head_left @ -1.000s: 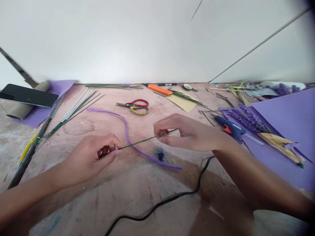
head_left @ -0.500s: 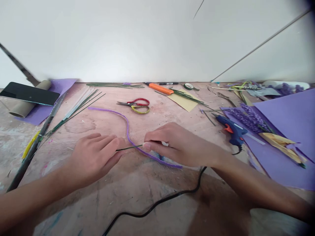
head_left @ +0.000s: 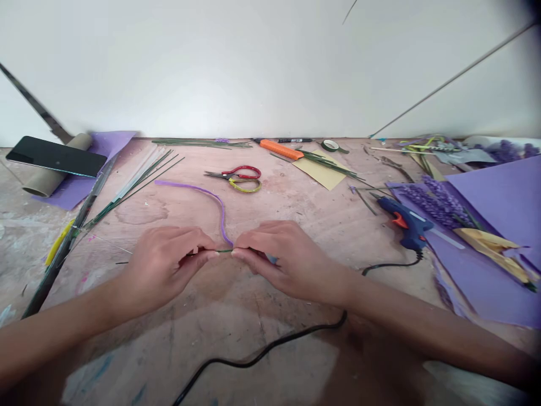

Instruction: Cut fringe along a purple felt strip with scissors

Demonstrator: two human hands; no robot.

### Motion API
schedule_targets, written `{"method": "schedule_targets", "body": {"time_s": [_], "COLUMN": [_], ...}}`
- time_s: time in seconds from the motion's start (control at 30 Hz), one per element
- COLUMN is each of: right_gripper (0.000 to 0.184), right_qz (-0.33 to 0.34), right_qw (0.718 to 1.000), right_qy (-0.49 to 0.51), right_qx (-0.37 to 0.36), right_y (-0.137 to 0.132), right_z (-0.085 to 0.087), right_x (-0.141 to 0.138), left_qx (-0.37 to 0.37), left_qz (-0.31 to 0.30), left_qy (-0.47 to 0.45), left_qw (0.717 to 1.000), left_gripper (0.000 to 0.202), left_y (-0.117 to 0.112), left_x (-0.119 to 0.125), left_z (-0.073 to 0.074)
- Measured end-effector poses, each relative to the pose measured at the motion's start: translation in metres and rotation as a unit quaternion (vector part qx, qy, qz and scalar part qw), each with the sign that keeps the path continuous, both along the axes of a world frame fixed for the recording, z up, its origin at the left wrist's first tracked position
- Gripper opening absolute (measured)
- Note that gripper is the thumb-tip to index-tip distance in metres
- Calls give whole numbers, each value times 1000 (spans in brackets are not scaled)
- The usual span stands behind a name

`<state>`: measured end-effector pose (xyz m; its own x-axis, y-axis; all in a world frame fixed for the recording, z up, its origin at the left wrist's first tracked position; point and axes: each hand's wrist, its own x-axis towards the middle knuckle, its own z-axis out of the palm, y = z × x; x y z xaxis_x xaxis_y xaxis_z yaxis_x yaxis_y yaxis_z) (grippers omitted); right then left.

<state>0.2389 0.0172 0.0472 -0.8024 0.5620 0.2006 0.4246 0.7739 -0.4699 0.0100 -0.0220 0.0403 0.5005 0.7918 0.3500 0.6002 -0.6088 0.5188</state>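
Observation:
A thin green floral wire (head_left: 225, 251) runs between my two hands above the table. My left hand (head_left: 164, 265) pinches it between thumb and fingertips, and a dark end sticks out on the far side of that hand. Close by, my right hand (head_left: 287, 259) pinches the wire's other part, thumb against forefinger. A purple pipe cleaner (head_left: 220, 208) curves across the table behind the hands, its near part hidden by my right hand. Beyond it lie scissors (head_left: 245, 179) with one red and one yellow handle.
At right, a blue glue gun (head_left: 406, 223) lies by purple paper (head_left: 494, 192) and lavender-like flowers (head_left: 439, 203); its black cable (head_left: 270, 347) crosses the front. An orange cutter (head_left: 281, 149) and green tape (head_left: 330, 146) lie behind. A phone (head_left: 57, 157) leans on a cardboard tube (head_left: 40, 183) at left.
My hands have come closer together, leaving a shorter stretch of wire between them. My right hand has moved left and now covers the near part of the pipe cleaner.

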Motion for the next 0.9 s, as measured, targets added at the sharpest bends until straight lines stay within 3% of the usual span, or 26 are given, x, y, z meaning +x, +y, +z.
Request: {"method": "schedule_targets", "body": {"time_s": [0.13,0.23,0.4,0.43,0.5,0.57,0.6,0.67,0.73,0.9], "right_gripper": [24,28,24,24,25,24,22,18,18,29], "right_qz": [32,75,153,150,110,50,28,16,26,19], "right_qw": [992,969,928,929,955,988,994,992,988,979], "right_qy": [5,-7,28,25,-18,-79,-100,-105,-88,-52], "right_qx": [121,234,340,339,275,123,44,-73,-124,-194], "right_y": [0,1,2,2,2,2,2,2,1,6], "right_z": [-7,-9,-10,-10,-9,-7,-6,-5,-4,-2], "right_x": [0,0,2,2,1,-2,-3,-6,-7,-6], "left_qx": [-197,-306,-486,-473,-349,-147,-54,78,150,214], "left_qz": [4,-3,-91,-95,-62,-17,-15,-43,-72,-71], "left_qy": [-11,-24,-57,-47,-2,73,115,186,224,221], "left_qw": [980,952,867,875,935,986,992,979,960,949], "left_gripper": [21,30,36,36,31,23,20,17,15,14], "left_y": [3,7,12,12,10,7,5,3,3,7], "left_x": [-1,-2,-7,-8,-8,-7,-6,-5,-4,-6], "left_z": [9,13,14,13,9,2,-1,-8,-11,-5]}}
